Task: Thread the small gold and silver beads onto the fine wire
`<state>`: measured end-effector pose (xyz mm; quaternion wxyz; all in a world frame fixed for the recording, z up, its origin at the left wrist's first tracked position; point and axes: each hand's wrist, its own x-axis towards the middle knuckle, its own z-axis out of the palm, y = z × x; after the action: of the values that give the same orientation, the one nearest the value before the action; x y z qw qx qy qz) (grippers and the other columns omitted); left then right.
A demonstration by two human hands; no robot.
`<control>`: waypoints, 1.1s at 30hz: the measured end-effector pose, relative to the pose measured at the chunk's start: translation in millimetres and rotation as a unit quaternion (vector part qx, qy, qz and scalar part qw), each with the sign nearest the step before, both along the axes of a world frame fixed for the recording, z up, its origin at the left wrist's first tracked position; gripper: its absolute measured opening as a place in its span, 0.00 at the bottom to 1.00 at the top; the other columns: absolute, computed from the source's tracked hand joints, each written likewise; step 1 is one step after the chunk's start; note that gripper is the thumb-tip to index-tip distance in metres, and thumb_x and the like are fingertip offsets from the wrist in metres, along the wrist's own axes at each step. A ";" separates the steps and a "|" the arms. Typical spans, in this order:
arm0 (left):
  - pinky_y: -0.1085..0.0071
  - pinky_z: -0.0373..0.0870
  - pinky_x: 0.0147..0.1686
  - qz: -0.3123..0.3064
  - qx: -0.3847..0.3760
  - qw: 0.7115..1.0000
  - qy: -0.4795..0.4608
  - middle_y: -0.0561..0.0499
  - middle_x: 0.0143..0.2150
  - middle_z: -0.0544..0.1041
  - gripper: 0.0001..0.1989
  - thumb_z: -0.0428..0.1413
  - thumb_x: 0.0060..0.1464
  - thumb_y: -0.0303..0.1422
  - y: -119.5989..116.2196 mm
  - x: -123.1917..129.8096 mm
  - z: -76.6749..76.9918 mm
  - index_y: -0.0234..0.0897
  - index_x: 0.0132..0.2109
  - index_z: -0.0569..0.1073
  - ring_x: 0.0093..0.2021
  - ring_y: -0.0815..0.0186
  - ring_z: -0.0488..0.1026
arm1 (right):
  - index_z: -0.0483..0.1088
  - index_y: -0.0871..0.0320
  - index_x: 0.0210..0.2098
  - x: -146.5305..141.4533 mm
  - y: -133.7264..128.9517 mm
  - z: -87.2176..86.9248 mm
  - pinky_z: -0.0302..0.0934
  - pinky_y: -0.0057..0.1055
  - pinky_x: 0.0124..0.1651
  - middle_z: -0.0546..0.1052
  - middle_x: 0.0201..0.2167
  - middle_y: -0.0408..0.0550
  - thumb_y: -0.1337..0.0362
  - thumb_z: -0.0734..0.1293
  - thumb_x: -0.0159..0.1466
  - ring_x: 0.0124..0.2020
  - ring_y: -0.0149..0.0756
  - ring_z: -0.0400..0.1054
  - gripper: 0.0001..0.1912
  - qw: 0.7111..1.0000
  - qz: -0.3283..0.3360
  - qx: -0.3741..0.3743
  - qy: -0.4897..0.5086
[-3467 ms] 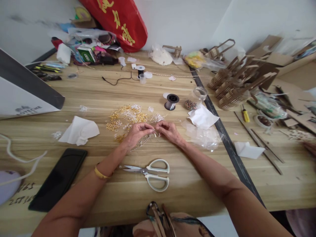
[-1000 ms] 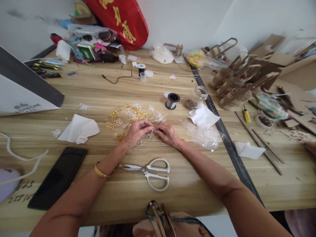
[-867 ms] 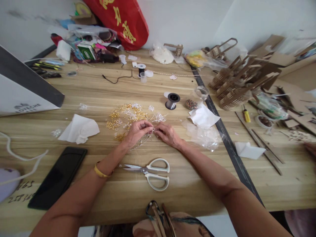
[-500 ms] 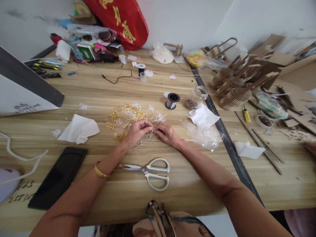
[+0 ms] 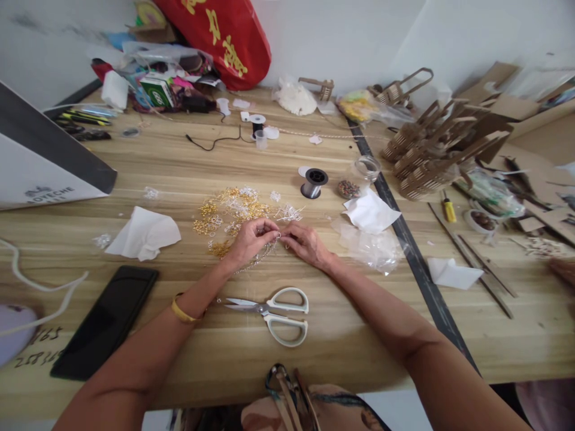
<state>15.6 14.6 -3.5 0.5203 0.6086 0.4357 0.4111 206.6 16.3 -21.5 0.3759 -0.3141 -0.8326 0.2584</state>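
Observation:
Between thumb and fingers, my left hand (image 5: 252,240) pinches one end of a thin silvery chain (image 5: 257,260) that trails down to the wooden table (image 5: 188,335). My right hand (image 5: 306,242) meets it at the fingertips, its fingers closed in a pinch by a small ring at the chain's end; what it holds is too small to make out. Beyond the left hand lies a pile of gold and silver jewellery findings (image 5: 233,206). Short silvery pins (image 5: 288,212) lie just past the fingertips. White-handled scissors (image 5: 274,308) rest partly spread below both hands.
A black phone (image 5: 105,323) and white tissue (image 5: 144,233) lie at left. A wire spool (image 5: 313,183), bead jar (image 5: 363,173) and plastic bags (image 5: 375,248) stand right of centre. Small woven baskets (image 5: 422,155) crowd the right. Part of another person's hand (image 5: 563,269) shows at the right edge.
My hands stay pinched together in almost the same place, with the chain barely moved. The other person's hand at the right edge shifts slightly.

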 end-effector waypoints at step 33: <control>0.73 0.67 0.31 -0.016 0.073 0.994 0.083 0.52 0.28 0.74 0.05 0.58 0.51 0.32 -1.9 -1.8 2.6 0.34 0.33 0.73 0.29 0.69 0.70 | 0.72 0.60 0.36 -0.9 0.6 0.7 0.61 0.30 0.35 0.72 0.29 0.47 0.57 0.63 0.67 0.31 0.32 0.66 0.12 0.999 0.001 -0.045 0.021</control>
<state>13.8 12.7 -1.0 0.4428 0.6839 0.4362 0.3821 205.7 16.8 -20.8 0.3785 -0.3244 -0.8126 0.3020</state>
